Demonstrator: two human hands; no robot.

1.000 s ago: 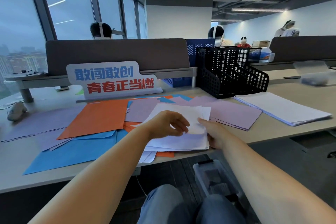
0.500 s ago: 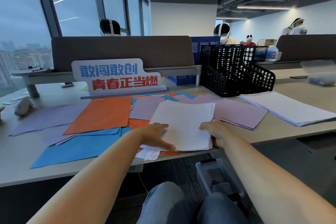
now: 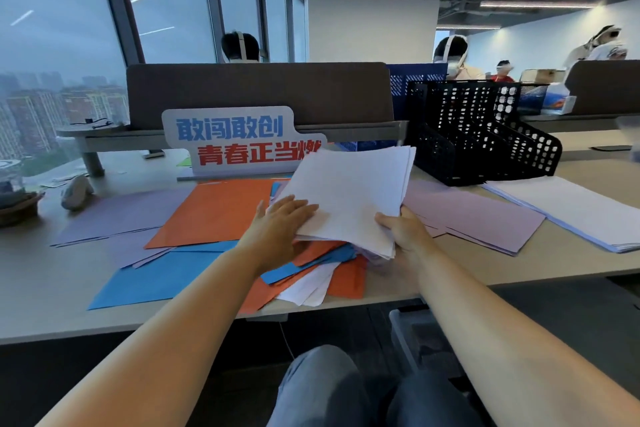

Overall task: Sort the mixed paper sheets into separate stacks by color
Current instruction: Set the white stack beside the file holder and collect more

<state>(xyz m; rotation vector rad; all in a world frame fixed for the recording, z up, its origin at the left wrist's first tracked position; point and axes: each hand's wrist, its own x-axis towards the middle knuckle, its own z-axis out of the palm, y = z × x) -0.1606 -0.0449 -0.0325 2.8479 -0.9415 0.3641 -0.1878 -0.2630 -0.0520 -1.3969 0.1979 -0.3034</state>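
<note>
Nearest, the mixed pile [image 3: 311, 274] hangs over the tabletop's [image 3: 52, 288] near edge. One nudge and those loose orange and white sheets could slide to the floor. Just above, the right hand [image 3: 401, 232] pinches the white stack [image 3: 349, 194] at its near right corner, thumb on top. The left hand [image 3: 284, 218] lies flat, fingers straight, on its left edge. The stack is raised and tilted, far end fanned, so held by one corner it could splay or shed sheets. Further right are purple sheets [image 3: 478, 218], then a white pile [image 3: 571, 215] at the right edge, its likely home. A careless drop could land on purple.
</note>
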